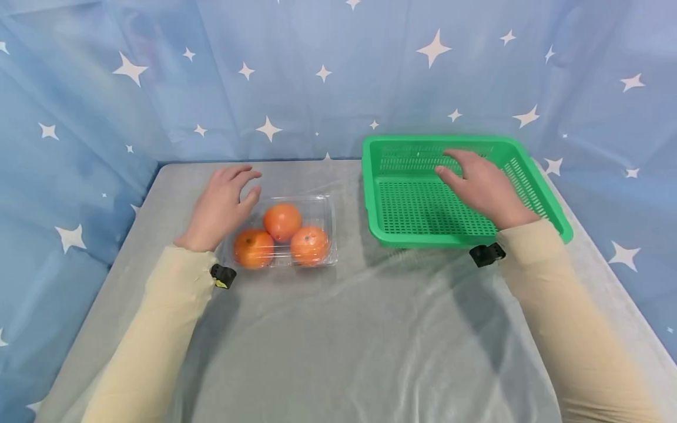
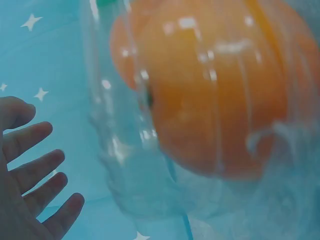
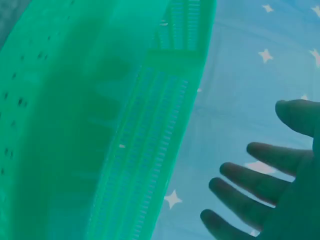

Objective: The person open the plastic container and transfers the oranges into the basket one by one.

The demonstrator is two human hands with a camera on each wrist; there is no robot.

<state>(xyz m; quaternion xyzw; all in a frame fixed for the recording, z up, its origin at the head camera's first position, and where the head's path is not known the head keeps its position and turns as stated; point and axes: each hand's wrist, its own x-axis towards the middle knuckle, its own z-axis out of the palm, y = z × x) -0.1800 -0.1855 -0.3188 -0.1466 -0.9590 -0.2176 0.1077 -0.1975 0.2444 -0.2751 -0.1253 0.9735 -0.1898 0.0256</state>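
My left hand (image 1: 219, 202) hovers beside the left end of a clear plastic box (image 1: 332, 235), its fingers spread and holding nothing. Inside the box are three orange fruits (image 1: 282, 222), which look like oranges. In the left wrist view an orange (image 2: 215, 90) fills much of the picture behind the clear plastic wall, with the fingers (image 2: 37, 160) apart from it. My right hand (image 1: 483, 185) is over the right part of a green plastic basket (image 1: 423, 241), fingers relaxed and nothing in them. The right wrist view shows those fingers (image 3: 255, 185) spread beside the slotted basket wall (image 3: 145, 140).
A grey cloth covers the table (image 1: 338, 341), with wrinkles toward the front right. Blue curtains (image 1: 296, 76) with white stars stand along the back and both sides, close behind the basket. Each wrist carries a small black camera (image 1: 223, 275).
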